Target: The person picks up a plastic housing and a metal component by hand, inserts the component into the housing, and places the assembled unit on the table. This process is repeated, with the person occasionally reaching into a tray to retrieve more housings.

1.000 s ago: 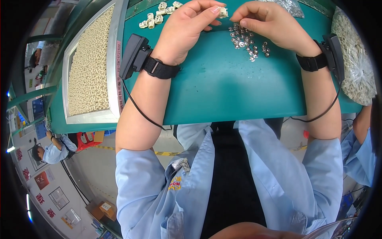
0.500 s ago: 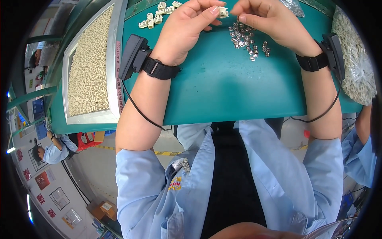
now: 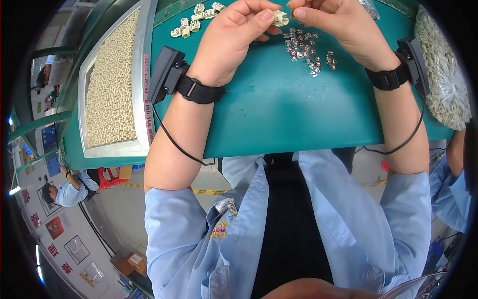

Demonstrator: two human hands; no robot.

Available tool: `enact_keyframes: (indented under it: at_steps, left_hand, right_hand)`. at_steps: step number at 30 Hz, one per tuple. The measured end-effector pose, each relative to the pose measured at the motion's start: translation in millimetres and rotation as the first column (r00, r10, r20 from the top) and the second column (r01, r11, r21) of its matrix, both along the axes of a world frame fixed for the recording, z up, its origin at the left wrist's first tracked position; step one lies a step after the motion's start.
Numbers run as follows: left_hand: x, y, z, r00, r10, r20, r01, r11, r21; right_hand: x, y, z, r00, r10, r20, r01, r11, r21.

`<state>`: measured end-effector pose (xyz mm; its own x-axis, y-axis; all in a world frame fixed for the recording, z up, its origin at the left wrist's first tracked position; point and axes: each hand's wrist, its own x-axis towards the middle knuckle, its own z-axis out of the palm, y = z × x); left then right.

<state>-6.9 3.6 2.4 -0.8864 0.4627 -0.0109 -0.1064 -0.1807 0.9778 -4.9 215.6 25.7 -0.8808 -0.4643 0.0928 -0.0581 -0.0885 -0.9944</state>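
My left hand (image 3: 239, 35) pinches a small cream plastic part (image 3: 280, 18) between thumb and fingers above the green table (image 3: 279, 114). My right hand (image 3: 333, 22) meets it from the right, fingertips touching the same part. Just below the hands lies a loose heap of small silver metal pieces (image 3: 304, 50). Both wrists wear black strapped devices with cables.
A metal tray (image 3: 142, 89) full of cream plastic parts sits at the left. Several finished cream parts (image 3: 194, 20) lie at the far left of the mat. A clear bag of pale parts (image 3: 443, 74) sits at the right. Another person's sleeve (image 3: 448, 189) shows at the right edge.
Both hands stay together on the cream part, with only small finger shifts. Nothing else has moved.
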Motion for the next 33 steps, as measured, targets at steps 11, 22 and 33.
enact_keyframes:
  at_steps: [11,22,33]
  left_hand:
    - [0,3,-3,0.999,0.041,-0.028,-0.041,0.999,0.014]
    - [0,-2,-6,0.998,-0.016,-0.065,0.020,0.997,0.070]
    - [-12,-1,-11,0.903,-0.309,-0.298,0.405,0.844,0.352]
  right_hand:
    - [0,-10,-13,1.000,0.002,-0.021,-0.005,0.995,-0.104]
    - [2,-14,-8,0.999,-0.003,-0.036,0.005,0.999,0.052]
    - [11,-15,-4,0.997,0.050,-0.054,-0.058,0.987,-0.147]
